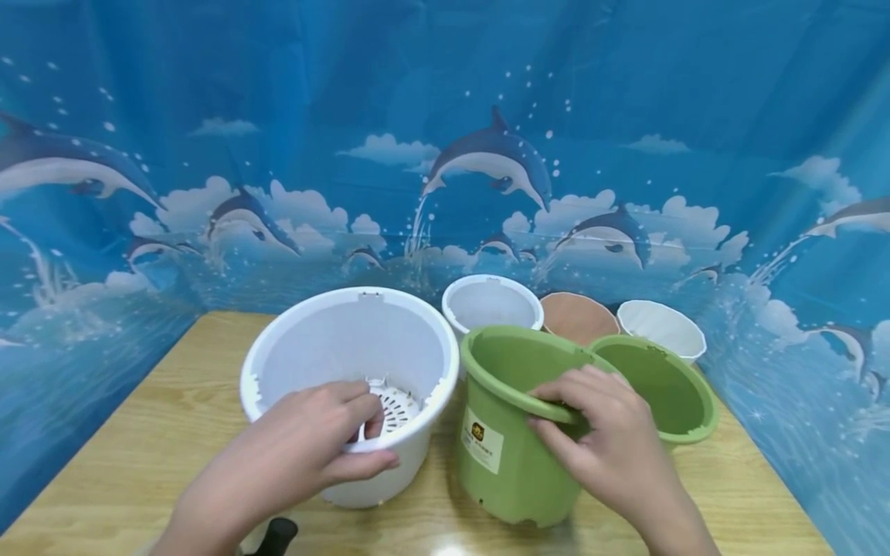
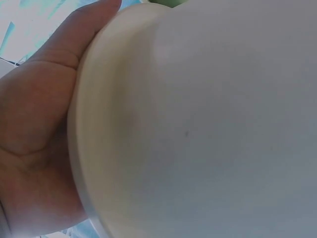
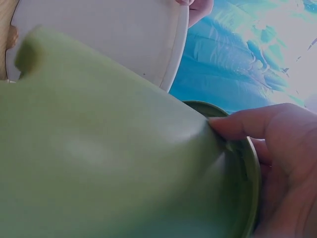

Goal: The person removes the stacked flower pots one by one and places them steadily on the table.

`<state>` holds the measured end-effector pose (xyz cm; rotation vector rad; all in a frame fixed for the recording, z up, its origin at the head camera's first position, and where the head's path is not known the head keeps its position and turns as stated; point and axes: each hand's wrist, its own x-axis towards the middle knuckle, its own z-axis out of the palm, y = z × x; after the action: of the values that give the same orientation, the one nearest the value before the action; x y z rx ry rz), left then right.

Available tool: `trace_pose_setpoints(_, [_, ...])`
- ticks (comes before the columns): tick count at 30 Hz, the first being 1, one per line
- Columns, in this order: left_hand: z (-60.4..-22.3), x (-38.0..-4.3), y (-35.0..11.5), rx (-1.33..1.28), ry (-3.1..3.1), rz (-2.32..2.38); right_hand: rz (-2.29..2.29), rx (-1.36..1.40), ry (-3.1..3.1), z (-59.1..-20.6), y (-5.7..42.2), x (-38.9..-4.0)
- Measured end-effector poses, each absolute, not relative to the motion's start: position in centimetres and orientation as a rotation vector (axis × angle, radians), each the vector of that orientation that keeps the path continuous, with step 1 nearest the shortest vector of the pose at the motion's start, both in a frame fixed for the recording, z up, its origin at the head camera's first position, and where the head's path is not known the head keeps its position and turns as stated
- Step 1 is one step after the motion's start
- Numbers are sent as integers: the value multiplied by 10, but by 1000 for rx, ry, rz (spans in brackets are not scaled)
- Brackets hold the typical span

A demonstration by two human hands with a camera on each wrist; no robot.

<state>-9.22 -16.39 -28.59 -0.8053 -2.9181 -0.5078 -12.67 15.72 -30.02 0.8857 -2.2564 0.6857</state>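
A large white plastic pot (image 1: 410,463) with a slotted bottom stands left of centre. My left hand (image 1: 313,440) grips its near rim, fingers curled inside and thumb outside; the left wrist view shows the palm against the white wall (image 2: 208,114). To its right, a green pot (image 1: 521,463) with a white label (image 1: 482,436) is tilted. My right hand (image 1: 605,432) pinches its near right rim, fingers over the top and thumb on the outside. In the right wrist view the green wall (image 3: 109,139) fills much of the frame, with the thumb (image 3: 242,124) pressed to it.
Behind and right of the tilted pot is a second green pot (image 1: 660,394). A smaller white pot (image 1: 492,305), a brown pot (image 1: 579,318) and a white angular-rimmed pot (image 1: 662,328) stand along the back. A black object (image 1: 276,534) lies at the wooden table's (image 1: 139,455) front edge.
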Motion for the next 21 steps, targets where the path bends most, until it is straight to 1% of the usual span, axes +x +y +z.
trace_pose_setpoints(7, [-286,-92,-164,-816,-2912,-515,585,937,-2332,-303,156,-125])
trace_pose_setpoints(21, [-287,-92,-164,-820,-2913,-536,585,1116,-2660,-305,154,-122])
